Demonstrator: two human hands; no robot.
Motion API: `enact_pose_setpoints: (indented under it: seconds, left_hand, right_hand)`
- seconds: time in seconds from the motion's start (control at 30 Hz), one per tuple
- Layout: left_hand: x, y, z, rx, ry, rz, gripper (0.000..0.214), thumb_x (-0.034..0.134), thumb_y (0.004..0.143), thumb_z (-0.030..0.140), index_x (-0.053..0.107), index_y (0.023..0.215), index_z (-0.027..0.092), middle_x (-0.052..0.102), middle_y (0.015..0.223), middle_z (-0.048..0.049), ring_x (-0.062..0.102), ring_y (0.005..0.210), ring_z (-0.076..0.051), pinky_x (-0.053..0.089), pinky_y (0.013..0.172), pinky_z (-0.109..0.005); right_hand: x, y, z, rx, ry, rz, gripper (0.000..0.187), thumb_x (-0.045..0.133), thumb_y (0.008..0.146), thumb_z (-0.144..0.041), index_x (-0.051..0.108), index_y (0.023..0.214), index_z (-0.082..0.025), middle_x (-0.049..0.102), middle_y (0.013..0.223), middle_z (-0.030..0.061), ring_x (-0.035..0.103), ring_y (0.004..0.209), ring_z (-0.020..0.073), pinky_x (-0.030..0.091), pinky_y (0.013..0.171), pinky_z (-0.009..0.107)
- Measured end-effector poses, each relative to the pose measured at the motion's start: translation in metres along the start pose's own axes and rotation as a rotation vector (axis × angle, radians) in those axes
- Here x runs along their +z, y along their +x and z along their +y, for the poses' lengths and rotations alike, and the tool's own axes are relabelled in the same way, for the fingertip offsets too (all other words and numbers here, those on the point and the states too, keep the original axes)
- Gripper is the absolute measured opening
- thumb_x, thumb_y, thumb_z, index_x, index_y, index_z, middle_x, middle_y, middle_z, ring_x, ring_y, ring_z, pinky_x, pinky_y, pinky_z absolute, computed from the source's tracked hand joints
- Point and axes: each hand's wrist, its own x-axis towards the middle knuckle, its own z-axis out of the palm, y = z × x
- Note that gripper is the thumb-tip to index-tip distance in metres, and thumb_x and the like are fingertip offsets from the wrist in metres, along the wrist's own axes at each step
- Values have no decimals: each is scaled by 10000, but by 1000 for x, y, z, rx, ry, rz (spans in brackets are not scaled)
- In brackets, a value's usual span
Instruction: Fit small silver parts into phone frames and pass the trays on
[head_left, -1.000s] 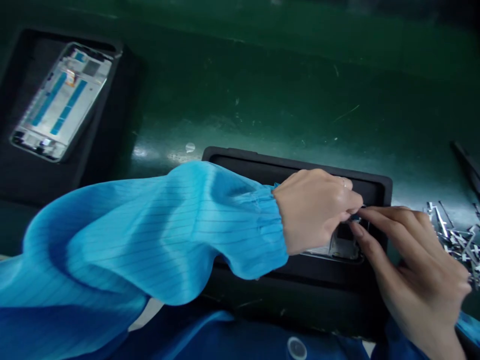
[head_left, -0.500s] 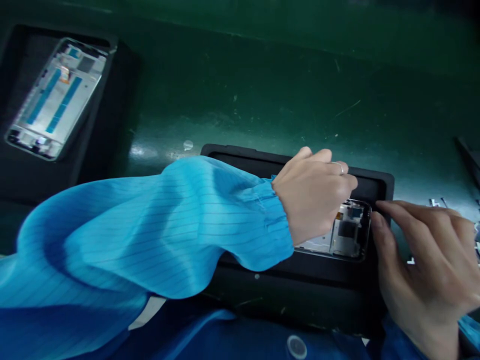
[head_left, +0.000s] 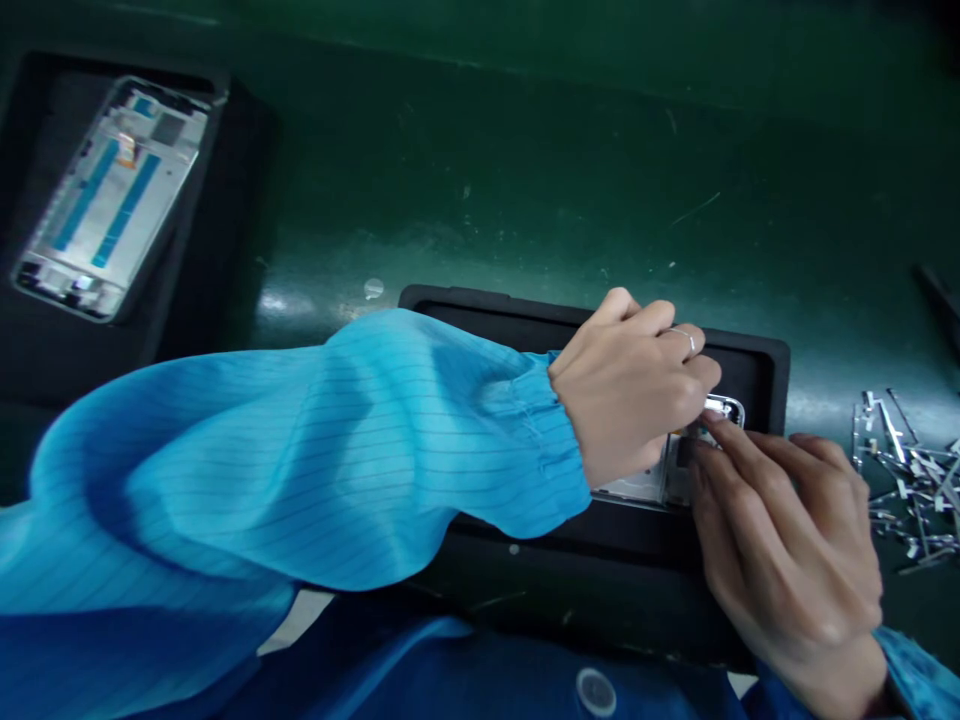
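A phone frame [head_left: 631,489] with a silvery inside lies in a black tray [head_left: 780,375], partly covered by my hands. Over its far side rests my left hand [head_left: 637,385], fingers curled and closed, a ring on one of them. Its fingertips are turned away, so what they grip is hidden. My right hand [head_left: 791,545] reaches over the frame's right end. Thumb and forefinger come together there in a pinch, close to the left hand's fingers; anything between them is too small or covered to make out.
At the upper left, a second phone frame [head_left: 112,205] with two blue strips leans in another black tray [head_left: 225,150]. Right of my right hand lies a loose pile of small metallic parts [head_left: 911,480] on the green table [head_left: 480,200]. A dark object [head_left: 937,300] shows at the right edge.
My right hand has moved left, from beside the tray onto the frame's right end, uncovering the pile of small parts. My left hand stays nearly in place.
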Motion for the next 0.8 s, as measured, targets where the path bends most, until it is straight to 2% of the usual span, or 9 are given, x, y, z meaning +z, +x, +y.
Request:
enact_pose_setpoints:
  seconds: [0.3,0.43,0.63,0.8]
  left_hand:
    - [2,0,1,4,0,17,198,360,789,126,550,736,129,541,735,-50,436,685,-181,305,630,-334]
    - [2,1,2,-4,3,3,204,352,792,127,543,721,135,534,720,-47,438,680,-177,309,628,-326]
    - [3,1,2,-17,-5,4,234,332,820,148,526,689,143,513,680,-34,442,666,-167,301,598,-308]
    - [3,2,2,-17,-3,2,226,341,818,146,516,675,144,509,681,-30,434,660,-164,302,603,-308]
  right_hand:
    - [2,-1,-1,-15,-30,-34,208,521,706,-46,531,912,-72,555,1010,142,520,823,278,422,718,456]
    - [2,-1,-2,-18,-28,-15,213,545,680,-35,538,893,-47,561,987,157,531,801,285,423,712,458]
    - [3,-1,-6,73,-1,28,146,516,724,-61,554,865,-64,570,987,115,547,804,267,431,732,443]
    - [2,1,-7,64,-7,42,124,538,713,-60,562,835,-52,570,978,124,552,777,266,440,712,441]
